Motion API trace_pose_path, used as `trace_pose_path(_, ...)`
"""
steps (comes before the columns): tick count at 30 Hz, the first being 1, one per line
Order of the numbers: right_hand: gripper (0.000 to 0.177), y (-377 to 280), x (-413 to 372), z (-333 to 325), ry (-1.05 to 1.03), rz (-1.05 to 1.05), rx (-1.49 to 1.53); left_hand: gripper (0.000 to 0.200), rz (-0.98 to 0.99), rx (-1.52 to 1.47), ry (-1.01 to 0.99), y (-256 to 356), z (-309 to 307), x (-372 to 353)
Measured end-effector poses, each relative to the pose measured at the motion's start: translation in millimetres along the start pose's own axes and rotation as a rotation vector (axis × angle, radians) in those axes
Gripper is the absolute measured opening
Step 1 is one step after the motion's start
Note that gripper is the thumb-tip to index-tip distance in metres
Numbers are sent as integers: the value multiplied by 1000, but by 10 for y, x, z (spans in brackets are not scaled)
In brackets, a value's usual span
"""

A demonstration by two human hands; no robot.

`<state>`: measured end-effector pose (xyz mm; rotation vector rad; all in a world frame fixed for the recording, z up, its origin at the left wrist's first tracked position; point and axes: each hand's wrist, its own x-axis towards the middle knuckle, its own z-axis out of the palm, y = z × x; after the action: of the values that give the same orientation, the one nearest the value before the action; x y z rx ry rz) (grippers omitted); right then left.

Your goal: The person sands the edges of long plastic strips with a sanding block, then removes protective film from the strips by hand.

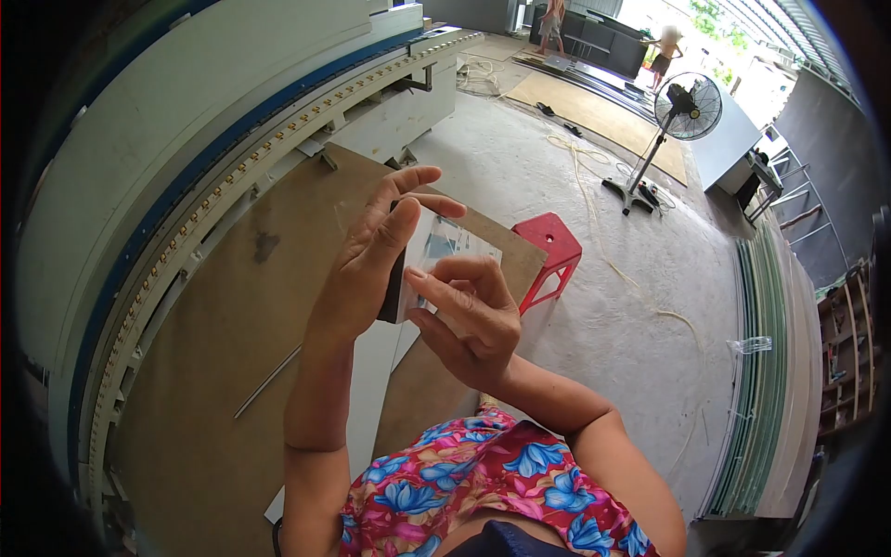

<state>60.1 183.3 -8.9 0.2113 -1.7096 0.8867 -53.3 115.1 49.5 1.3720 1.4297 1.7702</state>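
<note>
My left hand (379, 246) is wrapped round the left side of a small box-like item (430, 243), its thumb and fingers at the top edge. The item has a dark side and a pale face with a bluish print. My right hand (473, 311) is at the lower right of that face, fingers curled, with thumb and index fingertip close together at its edge. Whether something thin is between those fingertips I cannot make out. Below the hands lie a brown board (213, 343) and a long pale strip (371, 371). A thin rod (269, 379) rests on the board.
A long machine (251, 172) with a toothed edge runs along the left. A red stool (549, 243) stands right of the board. Farther off are a standing fan (682, 104), cables on the floor and two people. Stacked sheets (766, 371) line the right side.
</note>
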Motion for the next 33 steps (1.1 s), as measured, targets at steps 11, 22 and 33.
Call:
trace_pose_path(11,19,18,285,-65,-10,102,43,61,-14,-9,-17,44,17,80)
trace_pose_path(22,15,184,323,-141,-148,-155,-47,58,-25,-60,-11,23,-37,115)
trace_pose_path(33,41,139,301,-70,-83,-33,-36,50,-70,-114,126,-13,-268,183)
